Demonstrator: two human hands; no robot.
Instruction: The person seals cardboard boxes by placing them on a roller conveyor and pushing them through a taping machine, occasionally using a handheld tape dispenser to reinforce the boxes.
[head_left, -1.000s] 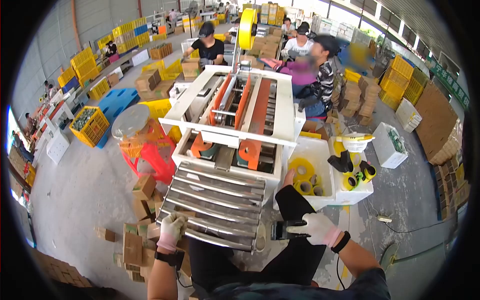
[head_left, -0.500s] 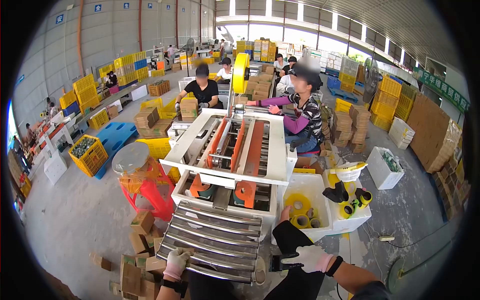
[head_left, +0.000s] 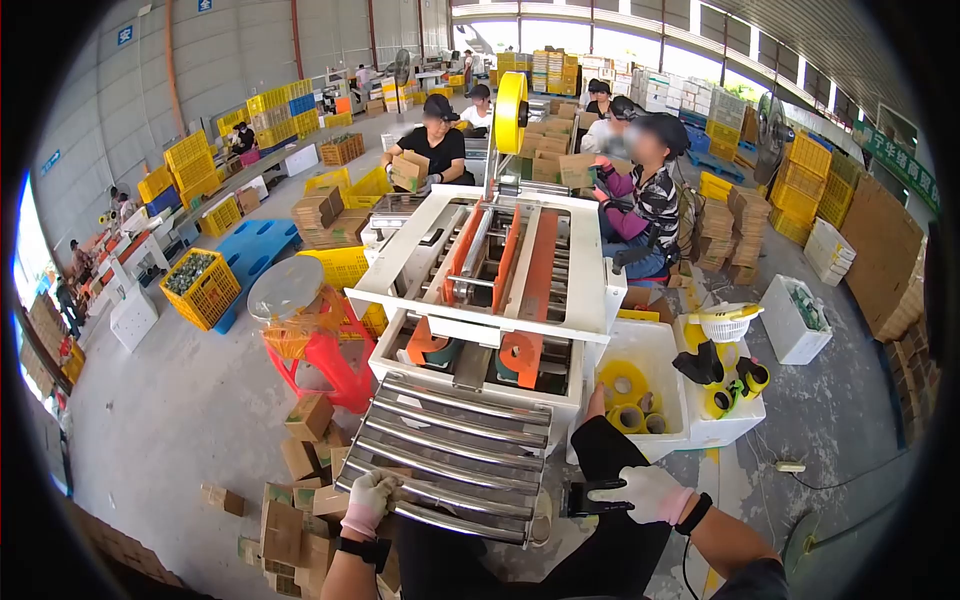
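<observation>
My left hand [head_left: 370, 497], in a white glove with a pink cuff, has its fingers curled over the left edge of the metal roller conveyor [head_left: 450, 455]. In front of me the rollers lead up to a white carton sealing machine [head_left: 580, 290] with orange guides and a yellow tape roll [head_left: 510, 112] on top. My right hand [head_left: 645, 495], gloved too, is above my right thigh. Its fingers are closed on a small black boxy object [head_left: 588, 498], whose exact kind I cannot make out. Several small cardboard boxes [head_left: 285, 530] lie heaped on the floor beside my left arm.
A red stool [head_left: 335, 370] stands left of the machine. On the right is a white foam box [head_left: 655, 380] with tape rolls inside. Two co-workers [head_left: 440, 140] [head_left: 650, 200] sit beyond the machine handling cartons. Yellow crates [head_left: 200, 290] and a blue pallet [head_left: 250, 255] are at left.
The view has shifted, so the scene sits further right and slightly higher. The right co-worker now holds up a carton; the left one has tilted theirs. My hands keep their places.
</observation>
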